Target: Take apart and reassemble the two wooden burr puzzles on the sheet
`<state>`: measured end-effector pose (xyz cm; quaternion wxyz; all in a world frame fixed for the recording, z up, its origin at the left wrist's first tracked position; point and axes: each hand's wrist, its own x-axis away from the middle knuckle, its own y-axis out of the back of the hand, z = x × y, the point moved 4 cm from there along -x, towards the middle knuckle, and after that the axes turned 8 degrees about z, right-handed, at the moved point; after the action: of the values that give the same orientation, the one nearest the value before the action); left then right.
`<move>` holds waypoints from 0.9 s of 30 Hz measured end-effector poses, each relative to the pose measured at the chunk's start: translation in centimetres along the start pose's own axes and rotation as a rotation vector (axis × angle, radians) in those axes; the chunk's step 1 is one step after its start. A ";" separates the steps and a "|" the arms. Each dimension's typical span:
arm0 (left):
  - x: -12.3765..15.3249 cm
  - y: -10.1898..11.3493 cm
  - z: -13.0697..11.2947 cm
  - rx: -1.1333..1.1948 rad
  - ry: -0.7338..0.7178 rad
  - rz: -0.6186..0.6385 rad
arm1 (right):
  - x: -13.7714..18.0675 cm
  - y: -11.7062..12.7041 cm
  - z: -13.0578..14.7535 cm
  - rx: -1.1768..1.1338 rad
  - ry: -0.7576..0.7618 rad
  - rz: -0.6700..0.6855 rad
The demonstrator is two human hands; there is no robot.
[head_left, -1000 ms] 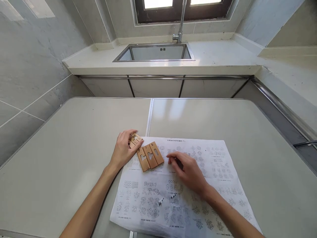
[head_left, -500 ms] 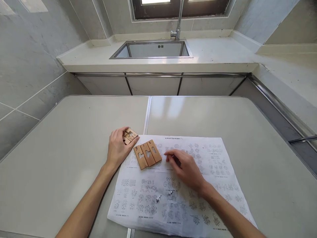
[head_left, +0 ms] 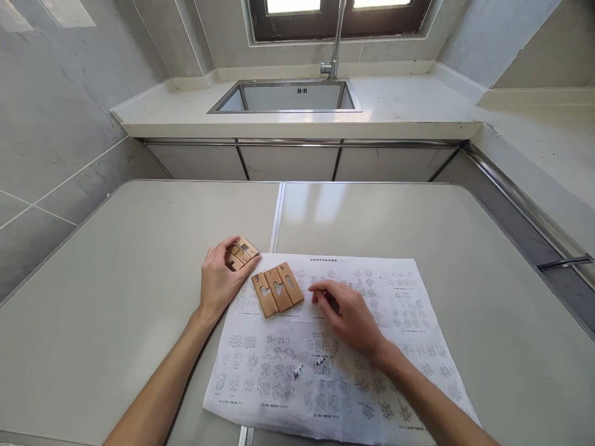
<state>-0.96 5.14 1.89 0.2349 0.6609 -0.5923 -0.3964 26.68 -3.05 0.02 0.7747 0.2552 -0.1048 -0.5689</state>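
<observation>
My left hand (head_left: 217,275) is curled round a small group of notched wooden pieces (head_left: 242,250) at the paper's upper left edge, partly hidden by the fingers. Right of it, three flat wooden pieces (head_left: 277,290) lie side by side on the paper, slightly tilted, with cut-out slots and dark numerals such as 1 and 2. Just beyond their right edge rests my right hand (head_left: 346,313), fingers curled and thumb near the index finger, with nothing visible in it. Under it lies a large white printed sheet (head_left: 344,396) covered in small line drawings.
Two small white-and-dark scraps (head_left: 298,371) sit on the sheet. A pale table (head_left: 116,297) with a metal centre seam (head_left: 277,217) carries everything. Beyond its far edge stand a counter (head_left: 400,105), a sink (head_left: 297,96) and a tap (head_left: 332,65). A tiled wall rises at left.
The view has tilted up very slightly. My left hand and the wooden pieces in it have shifted a touch; my right hand stays in place.
</observation>
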 end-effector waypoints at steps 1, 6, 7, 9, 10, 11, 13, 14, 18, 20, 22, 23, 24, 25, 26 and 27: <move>0.1 0.0 -0.4 0.012 -0.027 -0.005 | 0.0 0.0 0.0 0.000 0.001 0.000; 1.3 -0.4 -3.1 0.049 -0.193 0.067 | 0.0 0.0 -0.1 -0.002 -0.009 -0.005; 1.6 -0.6 -3.7 0.057 -0.228 0.105 | 0.0 0.0 -0.1 -0.006 -0.011 -0.008; 2.3 -1.1 -5.0 0.082 -0.330 0.194 | -0.1 0.0 -0.1 -0.023 -0.015 -0.015; 2.7 -1.3 -5.7 0.103 -0.388 0.232 | -0.1 0.1 0.0 -0.034 -0.017 -0.019; 3.0 -1.5 -6.2 0.116 -0.424 0.278 | -0.1 0.1 0.0 -0.046 -0.020 -0.023; 3.4 -1.8 -6.9 0.124 -0.448 0.348 | -0.2 0.2 0.1 -0.074 -0.028 -0.028; 3.6 -1.8 -7.1 0.129 -0.459 0.374 | -0.2 0.2 0.1 -0.088 -0.030 -0.028; 4.0 -2.0 -8.0 0.151 -0.525 0.392 | -0.2 0.1 -0.1 -0.142 -0.025 -0.019; 4.2 -2.1 -8.4 0.154 -0.578 0.368 | -0.2 0.1 -0.2 -0.175 -0.012 0.000; 4.4 -2.5 -9.0 0.145 -0.641 0.342 | -0.3 0.1 -0.2 -0.233 0.000 0.033; 4.5 -2.7 -9.4 0.137 -0.671 0.329 | -0.3 0.1 -0.3 -0.272 0.001 0.049; 4.5 -3.0 -9.8 0.133 -0.699 0.319 | -0.4 0.2 -0.3 -0.315 -0.002 0.059; 4.6 -3.2 -10.3 0.133 -0.726 0.311 | -0.5 0.2 -0.4 -0.366 -0.008 0.064; 4.6 -3.4 -10.8 0.138 -0.750 0.301 | -0.6 0.3 -0.5 -0.422 -0.014 0.063; 4.5 -3.6 -11.3 0.145 -0.767 0.295 | -0.7 0.5 -0.6 -0.476 -0.019 0.059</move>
<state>10.16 -0.32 4.45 0.0046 0.3882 -0.7515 -0.5334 27.11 -2.14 -0.20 0.8283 0.0567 0.0174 -0.5571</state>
